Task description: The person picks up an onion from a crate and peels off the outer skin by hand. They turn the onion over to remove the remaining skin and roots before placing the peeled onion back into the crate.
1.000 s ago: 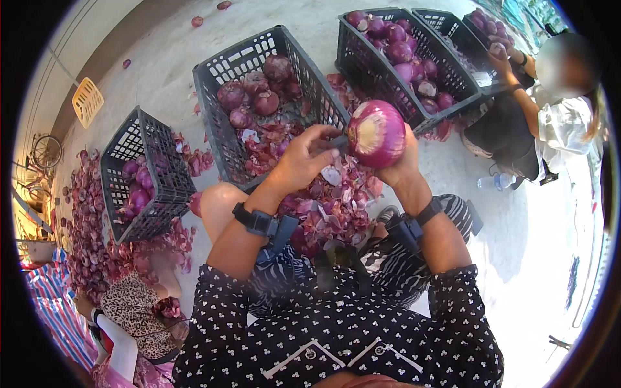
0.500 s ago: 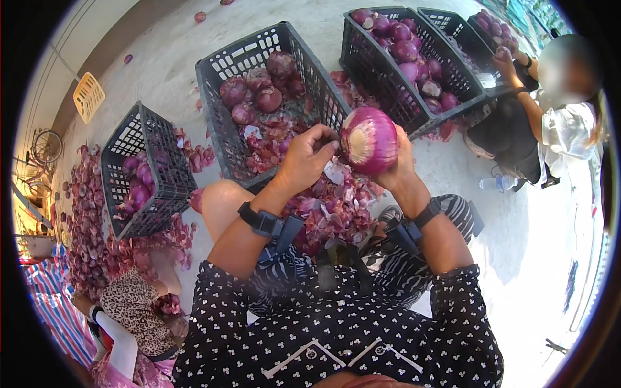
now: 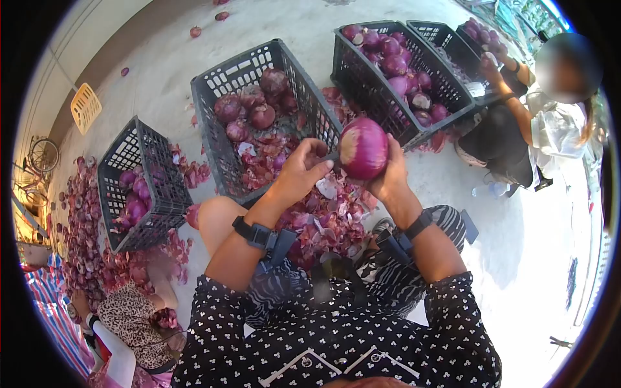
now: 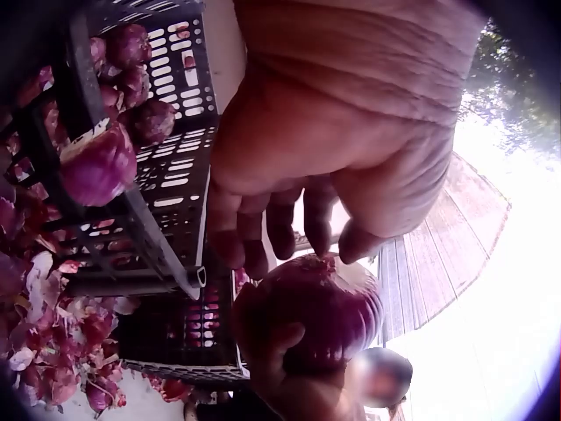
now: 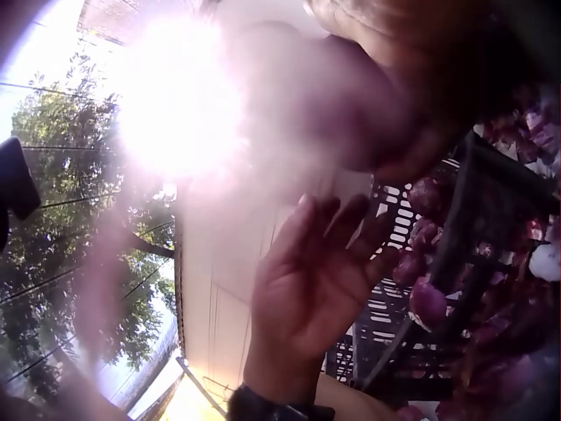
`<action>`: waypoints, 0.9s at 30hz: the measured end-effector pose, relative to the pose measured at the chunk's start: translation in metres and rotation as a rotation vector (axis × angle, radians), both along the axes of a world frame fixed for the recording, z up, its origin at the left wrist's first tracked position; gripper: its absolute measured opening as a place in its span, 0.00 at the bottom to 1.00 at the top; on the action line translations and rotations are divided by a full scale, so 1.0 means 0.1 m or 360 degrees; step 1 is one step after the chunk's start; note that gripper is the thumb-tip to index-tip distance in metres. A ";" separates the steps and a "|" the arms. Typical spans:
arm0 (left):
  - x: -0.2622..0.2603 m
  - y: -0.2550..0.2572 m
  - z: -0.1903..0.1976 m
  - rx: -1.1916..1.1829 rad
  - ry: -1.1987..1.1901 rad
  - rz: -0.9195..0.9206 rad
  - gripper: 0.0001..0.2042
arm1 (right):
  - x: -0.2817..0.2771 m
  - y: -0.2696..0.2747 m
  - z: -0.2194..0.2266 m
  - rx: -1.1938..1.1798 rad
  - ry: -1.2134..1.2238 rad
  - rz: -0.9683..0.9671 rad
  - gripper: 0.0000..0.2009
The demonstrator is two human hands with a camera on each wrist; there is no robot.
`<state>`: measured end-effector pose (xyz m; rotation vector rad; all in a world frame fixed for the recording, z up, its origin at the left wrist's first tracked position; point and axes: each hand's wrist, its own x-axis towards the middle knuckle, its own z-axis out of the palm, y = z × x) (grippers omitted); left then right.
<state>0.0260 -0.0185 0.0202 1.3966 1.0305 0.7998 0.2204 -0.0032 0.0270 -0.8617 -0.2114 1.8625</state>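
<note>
In the head view my right hand (image 3: 391, 182) holds a large, shiny purple-red onion (image 3: 364, 149) from the right and below. A pale, dry patch marks the onion's left side. Left of it is my left hand (image 3: 301, 173), thumb and fingers spread apart and pointing toward the onion. From the left wrist, the left fingertips (image 4: 256, 261) are right at the stem end of the onion (image 4: 333, 307), which the right hand cradles. The right wrist view is washed out by glare; there the left hand (image 5: 311, 298) shows a bare palm with loosely bent fingers.
A black crate (image 3: 202, 123) with onions and skins stands ahead. Loose skins (image 3: 326, 216) lie between the knees. More black crates stand at the left (image 3: 169, 194) and right (image 3: 414, 132). Another person (image 3: 556, 123) sits at the right. An onion pile (image 3: 81, 220) covers the left floor.
The onion has turned in the right hand, so its pale patch faces more to the left. The left thumb and fingers, closer together half a second ago, are now spread.
</note>
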 end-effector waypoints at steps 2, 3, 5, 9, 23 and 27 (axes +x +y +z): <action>0.01 0.01 0.05 -0.0126 -0.0375 0.0145 0.36 | -0.03 -0.03 -0.02 0.0139 -0.0003 0.0076 0.25; 0.04 -0.01 0.10 -0.0127 -0.0372 0.0141 0.36 | -0.04 -0.06 -0.01 0.0139 0.0000 0.0072 0.25; 0.10 -0.06 0.13 -0.0138 -0.0546 0.0098 0.38 | -0.06 -0.12 0.01 0.0428 -0.0241 0.0280 0.24; 0.04 -0.06 0.12 -0.0152 -0.0577 0.0113 0.40 | -0.08 -0.16 -0.01 0.0520 -0.0213 0.0380 0.23; 0.00 -0.10 0.11 -0.0425 -0.1063 0.0282 0.37 | 0.02 -0.18 0.11 0.0814 -0.0795 0.0486 0.30; 0.02 -0.07 0.14 -0.0426 -0.1218 0.0279 0.37 | -0.01 -0.16 0.08 0.1254 -0.1477 0.0147 0.22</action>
